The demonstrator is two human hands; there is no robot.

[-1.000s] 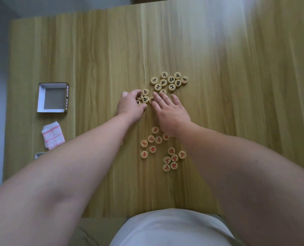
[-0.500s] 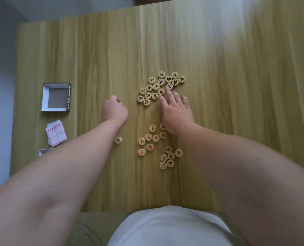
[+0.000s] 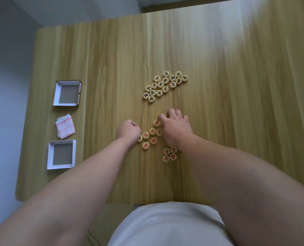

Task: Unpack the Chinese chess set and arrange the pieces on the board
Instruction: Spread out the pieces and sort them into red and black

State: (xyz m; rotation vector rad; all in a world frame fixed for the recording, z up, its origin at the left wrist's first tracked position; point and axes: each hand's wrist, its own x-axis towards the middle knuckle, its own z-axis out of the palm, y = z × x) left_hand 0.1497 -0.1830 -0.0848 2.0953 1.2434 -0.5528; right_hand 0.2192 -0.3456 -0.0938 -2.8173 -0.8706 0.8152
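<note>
On the wooden bench (image 3: 236, 103), the black-marked pieces (image 3: 165, 85) lie clustered far of centre, the red-marked pieces (image 3: 153, 141) nearer. The left hand (image 3: 129, 131), fingers curled closed, touches the red cluster's left edge; whether it grips a piece I cannot tell. The right hand (image 3: 176, 126) rests spread over the red pieces. The folded board (image 3: 65, 125) lies at left between two open box halves (image 3: 67, 93).

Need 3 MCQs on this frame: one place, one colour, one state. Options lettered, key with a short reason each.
1. Where is the folded board sheet?
A. between the two box halves
B. under the black pieces
C. in the right hand

2. What colour marks the pieces nearest the hands?
A. green
B. red
C. blue

3. How is the left hand?
A. flat, palm up
B. curled into a loose fist
C. off the table

Key: 1 A, it lies between the far box half and the near box half. 2 B, the red pieces lie there. 3 B, fingers curled.
</note>
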